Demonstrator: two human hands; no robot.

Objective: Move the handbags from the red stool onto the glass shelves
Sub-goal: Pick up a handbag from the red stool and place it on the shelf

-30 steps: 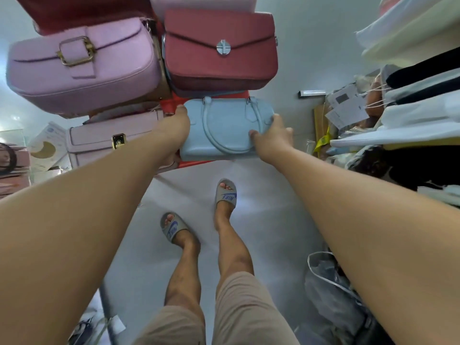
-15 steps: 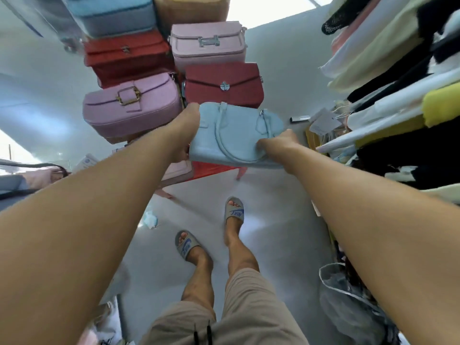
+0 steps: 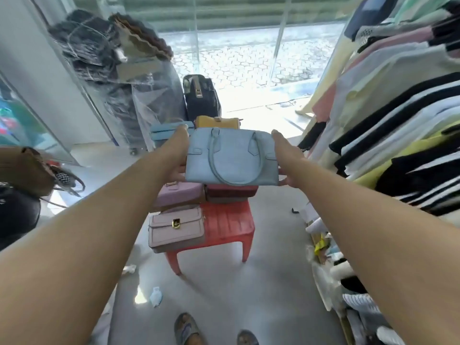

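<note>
Your left hand (image 3: 180, 153) and right hand (image 3: 286, 160) clamp opposite ends of blue handbag (image 3: 231, 158), fingers curled under. Bag held above red stool (image 3: 224, 225), long axis crosswise between hands, both equally near. No clear sight of glass shelves.

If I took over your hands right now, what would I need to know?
Left hand and right hand: each grips one end of the light blue handbag, held above the red stool.
On the stool: pale pink bag, lilac bag, dark red bag. A blue bag and a yellow bag show behind.
Done: one bag lifted.
Left: carry it to the glass shelves, then the others.
</note>
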